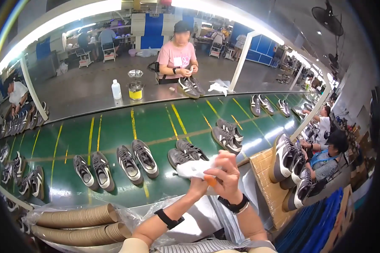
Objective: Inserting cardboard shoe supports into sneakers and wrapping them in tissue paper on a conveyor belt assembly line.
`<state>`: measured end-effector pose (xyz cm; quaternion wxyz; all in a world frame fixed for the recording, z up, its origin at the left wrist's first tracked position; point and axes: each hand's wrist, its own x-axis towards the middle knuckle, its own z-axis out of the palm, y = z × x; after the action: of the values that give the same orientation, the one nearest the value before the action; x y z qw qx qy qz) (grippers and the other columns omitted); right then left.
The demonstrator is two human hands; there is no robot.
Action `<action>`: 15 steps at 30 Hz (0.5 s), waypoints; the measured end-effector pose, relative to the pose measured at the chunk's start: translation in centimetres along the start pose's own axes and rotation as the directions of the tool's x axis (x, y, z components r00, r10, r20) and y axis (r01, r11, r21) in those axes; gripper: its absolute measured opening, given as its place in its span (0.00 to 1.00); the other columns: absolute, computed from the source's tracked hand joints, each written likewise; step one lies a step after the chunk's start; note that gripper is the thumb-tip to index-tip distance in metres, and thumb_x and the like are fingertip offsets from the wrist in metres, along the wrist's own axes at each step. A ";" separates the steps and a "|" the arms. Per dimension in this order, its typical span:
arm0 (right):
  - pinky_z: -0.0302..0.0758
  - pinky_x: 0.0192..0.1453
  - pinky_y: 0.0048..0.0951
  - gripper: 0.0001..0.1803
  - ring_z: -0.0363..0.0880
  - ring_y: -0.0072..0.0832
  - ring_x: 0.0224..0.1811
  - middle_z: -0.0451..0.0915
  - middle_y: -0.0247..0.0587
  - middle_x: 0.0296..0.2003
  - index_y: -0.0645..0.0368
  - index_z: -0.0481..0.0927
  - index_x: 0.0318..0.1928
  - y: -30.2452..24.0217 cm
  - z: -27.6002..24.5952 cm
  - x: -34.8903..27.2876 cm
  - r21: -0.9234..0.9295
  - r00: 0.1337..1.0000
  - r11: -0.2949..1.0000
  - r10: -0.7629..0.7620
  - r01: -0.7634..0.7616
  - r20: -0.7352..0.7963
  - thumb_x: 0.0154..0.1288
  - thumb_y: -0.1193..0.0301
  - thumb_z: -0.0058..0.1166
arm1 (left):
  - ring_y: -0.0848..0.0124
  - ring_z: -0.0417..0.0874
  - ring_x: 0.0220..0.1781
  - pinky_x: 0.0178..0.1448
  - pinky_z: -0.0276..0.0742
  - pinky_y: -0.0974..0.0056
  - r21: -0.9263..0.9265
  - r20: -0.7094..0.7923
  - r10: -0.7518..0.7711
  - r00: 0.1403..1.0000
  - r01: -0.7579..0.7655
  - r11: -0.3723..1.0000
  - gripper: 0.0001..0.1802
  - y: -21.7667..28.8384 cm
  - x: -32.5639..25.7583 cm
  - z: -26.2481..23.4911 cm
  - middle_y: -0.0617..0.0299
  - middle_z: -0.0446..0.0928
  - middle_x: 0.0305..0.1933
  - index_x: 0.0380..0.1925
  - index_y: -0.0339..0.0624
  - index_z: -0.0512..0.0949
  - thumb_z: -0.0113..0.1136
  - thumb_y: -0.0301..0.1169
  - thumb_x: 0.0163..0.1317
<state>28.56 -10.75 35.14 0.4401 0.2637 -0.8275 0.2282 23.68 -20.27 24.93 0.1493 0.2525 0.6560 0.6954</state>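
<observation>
White paper point(193, 168) is found just right of the frame's centre, low, in front of a dark pair of shoes point(190, 148) on the green belt point(77, 137); whether it touches them cannot be told. Risk noted: the paper could tear or crease if the two hands pull unevenly, since it appears thin and loosely bunched. Its loose left end could also snag or drag on the pair, being so near in view. A further hazard lies at the right of the frame, where shoes point(284, 157) stand close together on a carton point(264, 170); a wide swing of the right elbow might knock one off. As to pose, both forearms rise from the lower edge and converge, wrists near each other. The right hand point(226, 173) is bent inward, fingers curled and nearly closed, pinching the paper's right end. The left hand point(198, 186) reaches up and rightward beneath the paper; its fingers are hidden, so its opening and grip cannot be told
</observation>
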 end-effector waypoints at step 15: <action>0.70 0.61 0.43 0.43 0.72 0.54 0.58 0.71 0.60 0.57 0.61 0.68 0.61 6.2 -1.3 -7.8 -0.133 0.747 0.819 0.566 -0.558 0.348 0.43 0.64 0.74 | 0.75 0.77 0.51 0.54 0.74 0.67 -0.803 0.085 -0.243 0.966 0.210 0.557 0.16 -3.4 3.5 2.3 0.65 0.76 0.50 0.55 0.39 0.72 0.54 0.29 0.69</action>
<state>29.11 -3.39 28.25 0.1887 0.0364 -0.9383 0.2874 21.60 -16.07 22.11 0.3236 0.0583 0.2991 0.8958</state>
